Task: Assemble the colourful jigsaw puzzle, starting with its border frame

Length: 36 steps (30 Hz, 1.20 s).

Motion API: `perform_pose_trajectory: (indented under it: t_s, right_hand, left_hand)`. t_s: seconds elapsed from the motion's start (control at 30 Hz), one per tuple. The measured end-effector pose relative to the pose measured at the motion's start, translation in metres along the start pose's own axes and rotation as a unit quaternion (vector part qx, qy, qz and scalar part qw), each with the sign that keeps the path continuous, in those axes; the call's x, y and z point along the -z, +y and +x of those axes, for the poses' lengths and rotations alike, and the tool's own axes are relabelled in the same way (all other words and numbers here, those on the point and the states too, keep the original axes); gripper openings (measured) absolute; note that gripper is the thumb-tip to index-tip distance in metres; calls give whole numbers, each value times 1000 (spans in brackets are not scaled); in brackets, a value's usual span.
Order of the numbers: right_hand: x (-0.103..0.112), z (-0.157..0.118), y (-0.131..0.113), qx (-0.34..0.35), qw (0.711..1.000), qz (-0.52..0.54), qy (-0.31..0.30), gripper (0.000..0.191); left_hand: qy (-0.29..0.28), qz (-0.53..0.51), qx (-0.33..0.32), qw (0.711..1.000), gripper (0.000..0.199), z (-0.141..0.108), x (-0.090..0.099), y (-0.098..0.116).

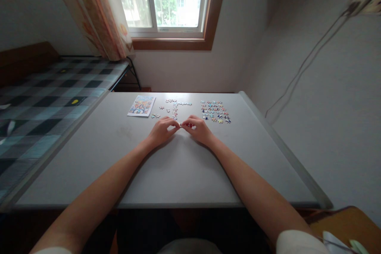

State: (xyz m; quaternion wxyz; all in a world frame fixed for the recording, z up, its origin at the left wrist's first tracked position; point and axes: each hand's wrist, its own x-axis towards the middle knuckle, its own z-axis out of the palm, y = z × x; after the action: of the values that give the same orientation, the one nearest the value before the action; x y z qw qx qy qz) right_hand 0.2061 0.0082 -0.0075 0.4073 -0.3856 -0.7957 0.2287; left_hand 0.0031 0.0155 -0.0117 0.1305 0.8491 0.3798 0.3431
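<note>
Across a pale desk [149, 178], the left hand [161, 131] and right hand [198, 130] nearly meet, each grip closed in a fingertip pinch on what looks like a small puzzle piece [180, 125], mostly hidden. Squeezing too hard could bend its tabs or flick it away. Just beyond, a joined strip [175, 111] could split if knuckles brush it. To the right, loose pieces [220, 121] might scatter under a careless sweep. Far left lies a printed picture sheet [141, 106].
</note>
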Motion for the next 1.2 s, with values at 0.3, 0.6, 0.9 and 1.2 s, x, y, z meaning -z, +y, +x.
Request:
perform_pose_trajectory:
  t_s: [0.3, 0.6, 0.9, 1.2]
  right_hand:
    - [11, 3, 13, -131, 990, -11, 56, 17]
    - [13, 4, 24, -168, 980, -23, 105, 16]
    - [7, 2, 26, -80, 989, -120, 45, 23]
    - [5, 1, 28, -84, 986, -140, 32, 10]
  left_hand:
    - [8, 54, 13, 998, 24, -2, 4, 6]
    - [-111, 133, -32, 984, 37, -4, 5, 11]
    - [-122, 114, -35, 985, 36, -3, 3, 13]
    - [-122, 123, -42, 984, 36, -3, 1, 10]
